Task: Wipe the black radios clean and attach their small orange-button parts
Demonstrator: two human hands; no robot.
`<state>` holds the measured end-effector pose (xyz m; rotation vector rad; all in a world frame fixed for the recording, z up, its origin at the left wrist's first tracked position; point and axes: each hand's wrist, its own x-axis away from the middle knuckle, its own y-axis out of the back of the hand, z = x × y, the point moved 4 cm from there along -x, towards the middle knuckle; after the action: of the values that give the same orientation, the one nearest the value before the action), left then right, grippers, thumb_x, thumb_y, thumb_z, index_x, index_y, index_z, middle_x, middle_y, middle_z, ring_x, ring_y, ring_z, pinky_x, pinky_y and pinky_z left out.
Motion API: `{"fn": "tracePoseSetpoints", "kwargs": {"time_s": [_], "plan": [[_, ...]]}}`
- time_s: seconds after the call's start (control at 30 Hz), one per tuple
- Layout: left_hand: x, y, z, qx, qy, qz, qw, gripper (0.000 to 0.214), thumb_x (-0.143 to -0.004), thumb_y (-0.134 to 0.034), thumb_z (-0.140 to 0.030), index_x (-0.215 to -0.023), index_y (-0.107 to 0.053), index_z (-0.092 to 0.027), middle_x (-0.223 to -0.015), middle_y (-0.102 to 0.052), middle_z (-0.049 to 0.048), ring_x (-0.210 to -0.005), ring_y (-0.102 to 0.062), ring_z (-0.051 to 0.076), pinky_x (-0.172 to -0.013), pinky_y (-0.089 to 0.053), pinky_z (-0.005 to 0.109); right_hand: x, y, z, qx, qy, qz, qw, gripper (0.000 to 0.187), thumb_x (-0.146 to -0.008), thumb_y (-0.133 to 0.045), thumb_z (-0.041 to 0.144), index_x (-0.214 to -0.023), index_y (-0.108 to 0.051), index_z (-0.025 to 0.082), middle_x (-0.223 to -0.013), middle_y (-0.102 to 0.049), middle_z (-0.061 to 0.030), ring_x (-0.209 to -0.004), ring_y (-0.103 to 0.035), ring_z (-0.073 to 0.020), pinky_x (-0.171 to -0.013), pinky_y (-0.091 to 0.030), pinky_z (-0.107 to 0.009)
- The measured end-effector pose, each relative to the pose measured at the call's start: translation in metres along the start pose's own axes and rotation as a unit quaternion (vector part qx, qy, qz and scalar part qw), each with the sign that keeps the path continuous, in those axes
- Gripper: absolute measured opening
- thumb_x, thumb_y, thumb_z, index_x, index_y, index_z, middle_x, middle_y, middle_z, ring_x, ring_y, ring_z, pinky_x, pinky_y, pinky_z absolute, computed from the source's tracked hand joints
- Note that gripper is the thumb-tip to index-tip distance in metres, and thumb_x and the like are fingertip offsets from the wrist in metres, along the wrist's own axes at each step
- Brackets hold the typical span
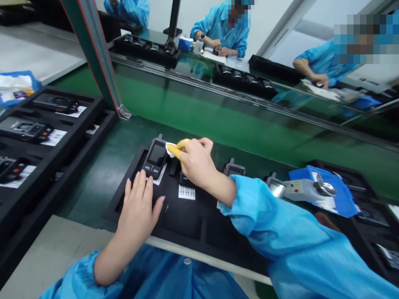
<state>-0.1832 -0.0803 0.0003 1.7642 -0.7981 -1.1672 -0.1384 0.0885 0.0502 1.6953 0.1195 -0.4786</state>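
A black handheld radio with a screen and a short antenna lies face up at the left end of a black foam tray. My right hand, with yellow covers on its fingers, pinches a small white wipe at the radio's upper right edge. Spread flat, my left hand has its fingertips at the radio's lower edge. Beside it a second radio is mostly hidden under my right hand, with a printed white label below it. Another radio sits behind my right wrist.
Left, stacked black trays hold several radios with labels. To the right are a white pump bottle and a blue bin. A green partition and a slanted post stand ahead; co-workers in blue sit beyond.
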Motion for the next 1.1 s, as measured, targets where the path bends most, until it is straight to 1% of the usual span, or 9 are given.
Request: {"fn": "tracePoseSetpoints", "kwargs": {"time_s": [0.1, 0.17, 0.37, 0.53, 0.6, 0.73, 0.93, 1.03, 1.1], "plan": [[0.001, -0.005, 0.009, 0.004, 0.011, 0.01, 1.0, 0.047, -0.092, -0.04, -0.029, -0.127, -0.044, 0.001, -0.133, -0.048, 0.0301, -0.126, -0.045, 0.037, -0.102, -0.037, 0.057, -0.019, -0.015, 0.008, 0.012, -0.011, 0.017, 1.0, 0.031, -0.093, -0.039, 0.013, -0.093, -0.069, 0.021, -0.094, -0.061, -0.0058, -0.088, -0.043, -0.0181, -0.08, -0.018, -0.038], [0.001, -0.008, 0.009, 0.013, 0.014, 0.018, 1.0, 0.045, -0.092, -0.039, -0.027, -0.128, -0.043, 0.001, -0.133, -0.049, 0.0288, -0.126, -0.046, 0.035, -0.104, -0.037, 0.054, -0.018, -0.022, 0.017, 0.029, -0.004, 0.017, 0.999, 0.031, -0.094, -0.039, 0.013, -0.09, -0.069, 0.019, -0.092, -0.061, -0.0062, -0.087, -0.043, -0.0179, -0.081, -0.018, -0.039], [0.002, -0.01, 0.005, 0.04, 0.037, 0.027, 0.998, 0.036, -0.091, -0.037, -0.022, -0.121, -0.046, -0.004, -0.135, -0.047, 0.0274, -0.131, -0.04, 0.033, -0.105, -0.037, 0.053, 0.0, -0.025, 0.049, 0.02, 0.12, 0.023, 0.992, 0.023, -0.093, -0.046, 0.019, -0.086, -0.068, 0.019, -0.085, -0.061, -0.0039, -0.083, -0.043, -0.0167, -0.083, -0.02, -0.038], [0.001, -0.009, 0.006, 0.041, 0.042, 0.035, 0.998, 0.026, -0.089, -0.039, -0.02, -0.109, -0.049, -0.007, -0.134, -0.047, 0.0283, -0.129, -0.042, 0.034, -0.102, -0.04, 0.054, -0.026, -0.028, 0.043, 0.032, 0.058, 0.035, 0.997, 0.021, -0.092, -0.046, 0.016, -0.091, -0.067, 0.018, -0.09, -0.061, -0.0052, -0.087, -0.044, -0.0175, -0.087, -0.017, -0.04], [0.001, -0.009, 0.005, 0.048, 0.047, 0.037, 0.997, 0.025, -0.089, -0.039, -0.019, -0.11, -0.048, -0.008, -0.135, -0.047, 0.028, -0.13, -0.041, 0.034, -0.102, -0.04, 0.054, -0.028, -0.028, 0.047, 0.033, 0.073, 0.032, 0.996, 0.022, -0.092, -0.046, 0.015, -0.088, -0.068, 0.018, -0.088, -0.061, -0.0048, -0.087, -0.044, -0.0175, -0.087, -0.017, -0.04], [0.0, -0.008, 0.004, 0.064, 0.06, 0.041, 0.995, 0.026, -0.088, -0.041, -0.018, -0.111, -0.048, -0.007, -0.136, -0.046, 0.0284, -0.132, -0.039, 0.034, -0.104, -0.038, 0.054, -0.02, -0.027, 0.056, 0.018, 0.152, 0.011, 0.988, 0.023, -0.092, -0.047, 0.018, -0.085, -0.068, 0.019, -0.084, -0.061, -0.0027, -0.082, -0.043, -0.0163, -0.086, -0.018, -0.039], [0.0, -0.007, 0.004, 0.057, 0.055, 0.038, 0.996, 0.025, -0.089, -0.039, -0.018, -0.109, -0.048, -0.007, -0.135, -0.046, 0.0281, -0.131, -0.04, 0.033, -0.104, -0.039, 0.052, -0.022, -0.027, 0.043, 0.077, 0.067, -0.018, 0.995, 0.023, -0.092, -0.045, 0.014, -0.089, -0.067, 0.019, -0.083, -0.062, -0.0029, -0.083, -0.044, -0.0163, -0.085, -0.017, -0.039], [0.0, -0.008, 0.005, 0.053, 0.051, 0.038, 0.997, 0.025, -0.09, -0.039, -0.019, -0.11, -0.048, -0.008, -0.135, -0.047, 0.0271, -0.131, -0.041, 0.033, -0.102, -0.041, 0.052, -0.017, -0.027, 0.055, 0.057, 0.117, -0.015, 0.991, 0.023, -0.092, -0.046, 0.016, -0.085, -0.068, 0.019, -0.081, -0.06, -0.0023, -0.081, -0.044, -0.0156, -0.086, -0.019, -0.038], [0.0, -0.008, 0.005, 0.045, 0.041, 0.032, 0.998, 0.025, -0.09, -0.038, -0.02, -0.109, -0.049, -0.008, -0.133, -0.048, 0.0277, -0.129, -0.042, 0.034, -0.101, -0.042, 0.052, -0.018, -0.027, 0.058, 0.043, 0.125, -0.005, 0.991, 0.022, -0.092, -0.046, 0.016, -0.087, -0.068, 0.019, -0.084, -0.061, -0.0024, -0.082, -0.044, -0.0156, -0.087, -0.018, -0.038]]}}
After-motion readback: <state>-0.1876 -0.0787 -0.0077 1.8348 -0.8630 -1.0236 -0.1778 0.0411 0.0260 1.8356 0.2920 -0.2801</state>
